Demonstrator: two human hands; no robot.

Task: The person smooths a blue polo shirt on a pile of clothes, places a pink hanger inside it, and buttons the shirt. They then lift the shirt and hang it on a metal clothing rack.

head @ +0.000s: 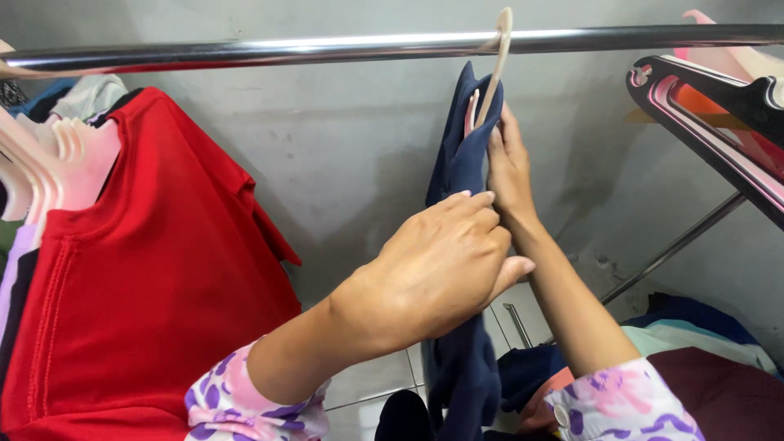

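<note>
A navy blue garment [457,163] hangs on a pale plastic hanger [500,49] that is hooked over a shiny metal rail [327,49]. My left hand [433,273] comes in from the lower left and grips the garment's middle, fingers curled around the cloth. My right hand [508,167] reaches up from the lower right and presses against the garment's top, just under the hanger's neck. Both arms wear floral pink and purple sleeves.
A red shirt [155,269] hangs at the left on pale pink hangers [73,163], with other clothes packed behind it. Black and pink hangers [719,122] jut in at the upper right. A pile of folded clothes [719,359] lies lower right. A grey wall stands behind.
</note>
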